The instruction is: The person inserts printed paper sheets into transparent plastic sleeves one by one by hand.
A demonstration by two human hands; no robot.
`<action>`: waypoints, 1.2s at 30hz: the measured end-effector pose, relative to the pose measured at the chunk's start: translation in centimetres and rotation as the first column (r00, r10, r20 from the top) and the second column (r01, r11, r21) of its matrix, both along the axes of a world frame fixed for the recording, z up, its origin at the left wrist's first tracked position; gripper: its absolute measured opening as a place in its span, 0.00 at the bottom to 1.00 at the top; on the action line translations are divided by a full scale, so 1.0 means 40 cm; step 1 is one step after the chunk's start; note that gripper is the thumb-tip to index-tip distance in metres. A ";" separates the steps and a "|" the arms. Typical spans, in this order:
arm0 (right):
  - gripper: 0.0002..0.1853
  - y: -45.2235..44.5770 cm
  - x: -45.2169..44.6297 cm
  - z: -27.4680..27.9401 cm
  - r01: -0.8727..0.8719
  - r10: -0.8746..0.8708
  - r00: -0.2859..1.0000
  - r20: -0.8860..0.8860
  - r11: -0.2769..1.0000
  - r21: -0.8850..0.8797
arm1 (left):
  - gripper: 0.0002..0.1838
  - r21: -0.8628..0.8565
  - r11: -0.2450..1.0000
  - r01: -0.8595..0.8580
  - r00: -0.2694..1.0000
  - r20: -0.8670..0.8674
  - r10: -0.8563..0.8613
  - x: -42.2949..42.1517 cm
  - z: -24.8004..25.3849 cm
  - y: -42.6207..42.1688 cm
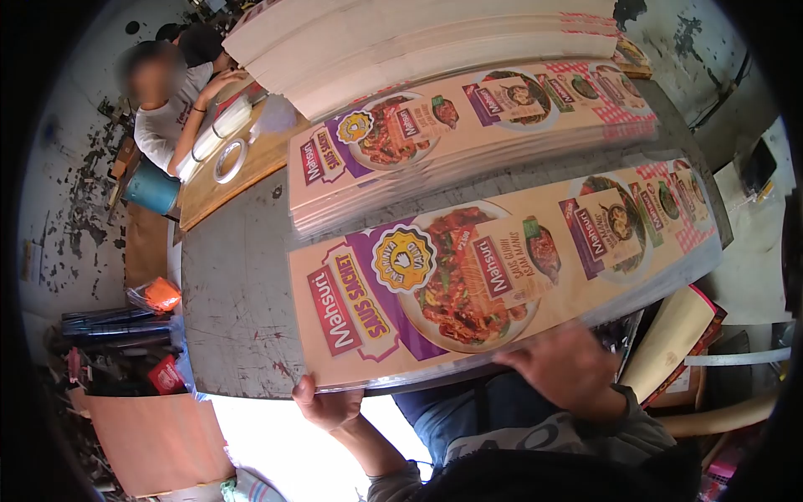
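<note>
"Where's the long, glossy peach-and-purple printed sheet (535, 289)?"
"On the scratched grey tabletop (234, 318). The left hand (328, 407) pinches its near-left corner."
"And the right hand (579, 370)?"
"By the near edge; I can't tell whether it grips."

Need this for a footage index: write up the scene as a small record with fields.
Surface: grey, scratched worktable
Left hand: thumb over the left near corner of the near printed pile
Right hand: at that pile's near edge; contact hard to tell
Print: food pictures, "Mahsuri", "Saus Sachet"
Behind it: second printed pile of similar design, then a thick pale-edged stack
Far left: another person beside a wooden surface
</note>
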State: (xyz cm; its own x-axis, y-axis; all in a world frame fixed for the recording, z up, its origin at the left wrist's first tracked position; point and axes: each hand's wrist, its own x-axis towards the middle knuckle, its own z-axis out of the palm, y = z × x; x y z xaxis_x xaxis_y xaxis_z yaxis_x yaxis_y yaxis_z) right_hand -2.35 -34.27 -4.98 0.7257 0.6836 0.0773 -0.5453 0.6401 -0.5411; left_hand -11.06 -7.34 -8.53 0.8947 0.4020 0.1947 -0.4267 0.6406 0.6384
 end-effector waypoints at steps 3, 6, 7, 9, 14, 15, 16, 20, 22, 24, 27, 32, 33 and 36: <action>0.38 -0.081 0.027 -0.008 0.253 -0.249 0.966 -0.069 0.965 0.064 | 0.38 -0.171 0.985 -0.002 0.999 -0.054 -0.008 0.015 0.031 -0.015; 0.41 -0.128 0.045 -0.014 0.368 -0.355 0.925 -0.132 0.925 0.094 | 0.37 -0.198 0.977 0.081 0.996 -0.009 -0.084 0.025 0.039 -0.011; 0.41 -0.136 0.047 -0.014 0.373 -0.356 0.921 -0.156 0.922 0.101 | 0.37 -0.175 0.982 0.069 0.996 -0.040 -0.077 0.027 0.041 -0.011; 0.43 -0.150 0.049 -0.013 0.388 -0.355 0.907 -0.227 0.914 0.120 | 0.37 -0.154 0.986 0.070 0.994 -0.069 -0.081 0.030 0.042 -0.005; 0.38 -0.164 0.075 -0.018 0.451 -0.404 0.886 -0.229 0.867 0.213 | 0.34 -0.113 0.993 -0.044 0.993 -0.117 0.031 0.039 0.063 -0.029; 0.36 -0.172 0.083 -0.020 0.440 -0.408 0.897 -0.167 0.859 0.264 | 0.33 -0.083 0.996 -0.039 0.991 -0.134 0.027 0.041 0.067 -0.027; 0.36 -0.185 0.087 -0.017 0.440 -0.410 0.897 -0.164 0.858 0.265 | 0.33 -0.083 0.996 -0.037 0.991 -0.131 0.026 0.043 0.060 -0.022; 0.32 -0.286 0.104 0.005 0.827 -0.824 0.563 -0.073 0.559 0.066 | 0.27 0.097 0.995 0.019 0.979 -0.206 0.001 0.034 0.044 -0.003; 0.30 -0.343 0.121 0.023 0.872 -0.871 0.489 -0.045 0.488 0.042 | 0.23 0.231 0.973 0.007 0.955 -0.289 0.062 0.040 0.068 -0.022; 0.26 -0.385 0.148 0.044 0.817 -0.819 0.570 -0.065 0.573 -0.065 | 0.23 0.272 0.959 -0.077 0.947 -0.283 0.156 0.041 0.078 -0.029; 0.24 -0.408 0.217 0.089 0.866 -0.899 0.419 -0.126 0.437 -0.243 | 0.20 0.466 0.863 -0.196 0.919 -0.220 0.327 0.036 0.082 0.004; 0.21 -0.536 0.379 0.076 0.750 -0.731 0.654 0.195 0.593 -0.293 | 0.22 0.626 0.729 -0.276 0.878 -0.145 0.456 0.103 0.202 0.043; 0.20 -0.538 0.420 0.096 0.719 -0.675 0.694 0.251 0.634 -0.284 | 0.23 0.682 0.671 -0.289 0.850 -0.139 0.508 0.128 0.223 0.053; 0.19 -0.516 0.530 0.132 0.731 -0.655 0.682 0.324 0.598 -0.329 | 0.24 0.765 0.628 -0.146 0.883 -0.185 0.431 0.215 0.268 0.127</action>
State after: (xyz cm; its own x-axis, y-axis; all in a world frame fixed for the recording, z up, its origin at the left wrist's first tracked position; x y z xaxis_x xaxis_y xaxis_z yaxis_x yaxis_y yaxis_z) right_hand 18.85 -54.91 0.31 0.9964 -0.0310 0.0788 0.0838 0.4912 -0.8670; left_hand -2.48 -2.24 2.19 0.8183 0.5116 0.2620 -0.1858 -0.1958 0.9629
